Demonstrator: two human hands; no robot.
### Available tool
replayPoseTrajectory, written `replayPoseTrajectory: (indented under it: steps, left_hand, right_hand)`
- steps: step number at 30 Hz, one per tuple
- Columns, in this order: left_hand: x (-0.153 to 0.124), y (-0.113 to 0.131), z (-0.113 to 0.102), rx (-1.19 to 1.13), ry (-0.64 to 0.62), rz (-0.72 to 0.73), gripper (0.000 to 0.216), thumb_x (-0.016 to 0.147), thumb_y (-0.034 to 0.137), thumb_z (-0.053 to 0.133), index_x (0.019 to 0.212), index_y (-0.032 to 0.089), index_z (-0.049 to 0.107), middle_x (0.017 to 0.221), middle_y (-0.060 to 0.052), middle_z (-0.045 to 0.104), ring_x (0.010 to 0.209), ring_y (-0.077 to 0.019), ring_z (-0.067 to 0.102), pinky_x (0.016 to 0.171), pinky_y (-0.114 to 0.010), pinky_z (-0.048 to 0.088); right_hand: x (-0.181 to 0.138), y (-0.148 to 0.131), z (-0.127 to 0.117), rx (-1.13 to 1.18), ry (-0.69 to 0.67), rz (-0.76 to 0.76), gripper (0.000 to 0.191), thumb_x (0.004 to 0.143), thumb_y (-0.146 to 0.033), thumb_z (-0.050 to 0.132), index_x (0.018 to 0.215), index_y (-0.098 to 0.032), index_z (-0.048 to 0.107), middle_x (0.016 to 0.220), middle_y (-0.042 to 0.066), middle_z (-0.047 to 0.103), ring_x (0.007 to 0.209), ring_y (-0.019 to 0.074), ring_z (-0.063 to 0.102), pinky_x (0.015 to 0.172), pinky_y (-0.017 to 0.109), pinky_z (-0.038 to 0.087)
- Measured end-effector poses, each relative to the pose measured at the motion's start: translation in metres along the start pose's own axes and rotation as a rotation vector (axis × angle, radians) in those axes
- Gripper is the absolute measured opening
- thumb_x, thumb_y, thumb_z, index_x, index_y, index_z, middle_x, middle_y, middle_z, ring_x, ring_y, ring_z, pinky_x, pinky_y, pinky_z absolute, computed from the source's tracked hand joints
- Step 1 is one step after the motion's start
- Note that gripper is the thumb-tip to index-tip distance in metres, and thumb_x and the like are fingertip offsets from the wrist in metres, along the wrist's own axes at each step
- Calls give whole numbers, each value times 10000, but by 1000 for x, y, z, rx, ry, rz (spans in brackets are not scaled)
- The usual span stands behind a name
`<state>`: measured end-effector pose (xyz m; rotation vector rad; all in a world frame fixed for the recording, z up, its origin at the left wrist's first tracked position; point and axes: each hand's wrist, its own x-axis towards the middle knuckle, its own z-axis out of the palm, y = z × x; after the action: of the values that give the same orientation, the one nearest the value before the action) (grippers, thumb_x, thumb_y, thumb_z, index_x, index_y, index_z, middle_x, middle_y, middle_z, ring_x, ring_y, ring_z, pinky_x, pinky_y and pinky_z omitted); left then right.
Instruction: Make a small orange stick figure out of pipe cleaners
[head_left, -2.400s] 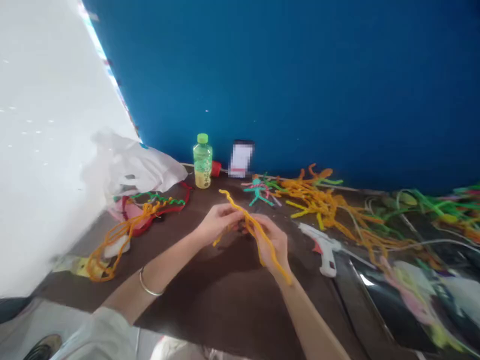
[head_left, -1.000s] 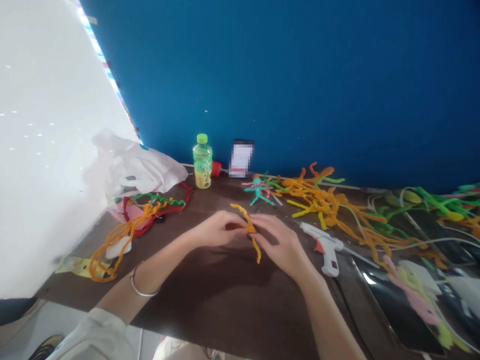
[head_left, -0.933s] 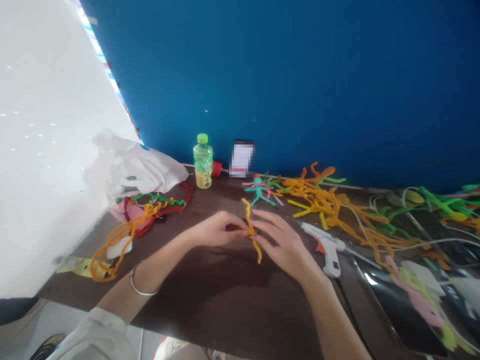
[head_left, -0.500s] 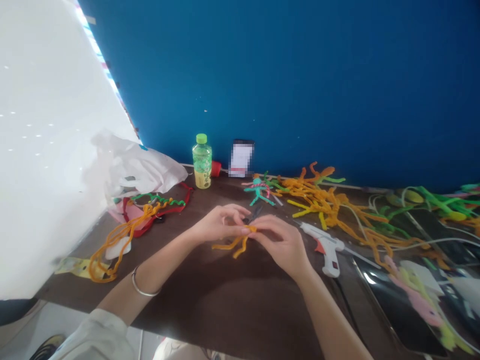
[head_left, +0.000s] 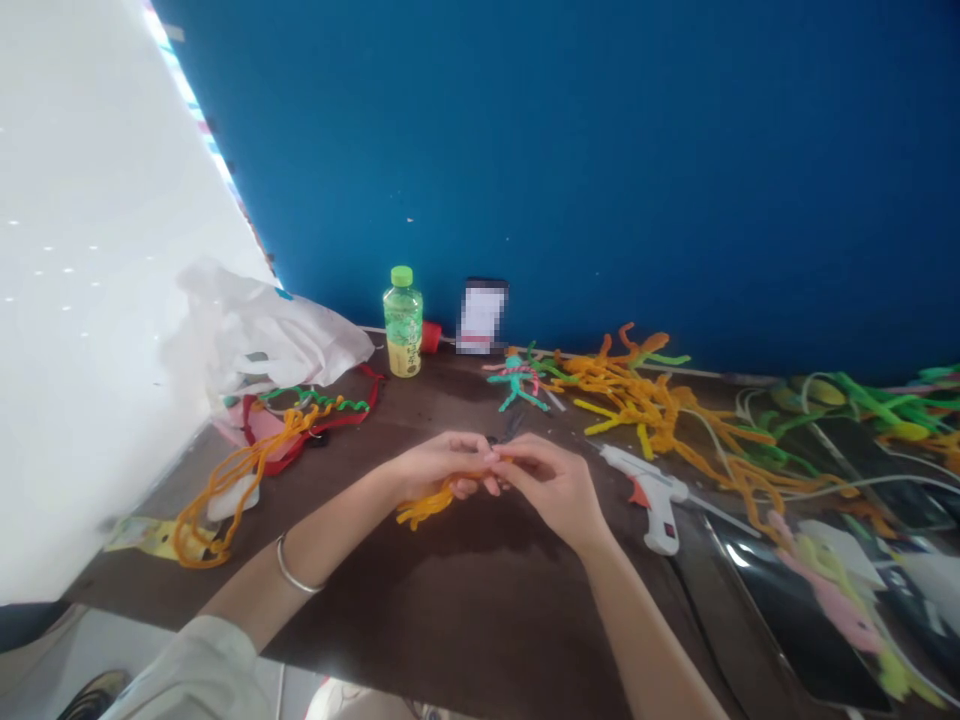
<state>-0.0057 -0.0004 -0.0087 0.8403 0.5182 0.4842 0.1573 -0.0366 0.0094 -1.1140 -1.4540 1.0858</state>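
Note:
My left hand (head_left: 442,467) is closed around an orange pipe-cleaner figure (head_left: 426,508), whose fuzzy strands stick out below the palm toward the left. Fingertips of my right hand (head_left: 546,482) pinch the figure's other end, close against the left fingers. Most of its middle is hidden by my fingers. Just behind the hands lies a dark tool (head_left: 510,428), partly covered. Farther back, a teal pipe-cleaner figure (head_left: 514,384) with a pink-striped piece lies on the dark table (head_left: 465,620).
A white glue gun (head_left: 660,505) lies right of my hands, its cord trailing forward. Orange pipe-cleaner pieces (head_left: 660,410) heap behind it. A green-capped bottle (head_left: 403,325) and a phone (head_left: 482,315) stand by the blue wall. At right lies a black tablet (head_left: 795,610); at left, a plastic bag (head_left: 300,335).
The orange figure has turned, its strands now bunched and pointing left under my left hand. Both hands have come slightly lower and the fingertips have moved closer together.

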Motion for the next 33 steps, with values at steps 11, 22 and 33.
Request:
replayPoseTrajectory:
  steps: [11, 22, 33]
  left_hand:
    - [2, 2, -21, 378, 30, -18, 423, 669, 515, 601, 612, 97, 569, 667, -49, 602, 452, -34, 416, 450, -189, 326]
    - [3, -1, -29, 630, 130, 21, 515, 703, 570, 516, 449, 125, 459, 434, 17, 420, 396, -48, 347, 405, -207, 242]
    - [-5, -8, -37, 450, 228, -48, 464, 663, 519, 594, 475, 115, 463, 446, 20, 428, 355, -15, 259, 390, -206, 144]
  right_hand:
    - [4, 24, -4, 26, 219, 164, 199, 617, -356, 705, 670, -170, 660, 533, 13, 638, 475, 148, 598, 520, 288, 537]
    - [2, 34, 1, 55, 300, 180, 230, 605, -375, 714, 661, -162, 646, 515, 21, 637, 466, 153, 601, 493, 286, 536]
    - [0, 44, -5, 75, 347, 173, 223, 624, -357, 709, 695, -154, 652, 523, 20, 635, 476, 148, 599, 507, 279, 523]
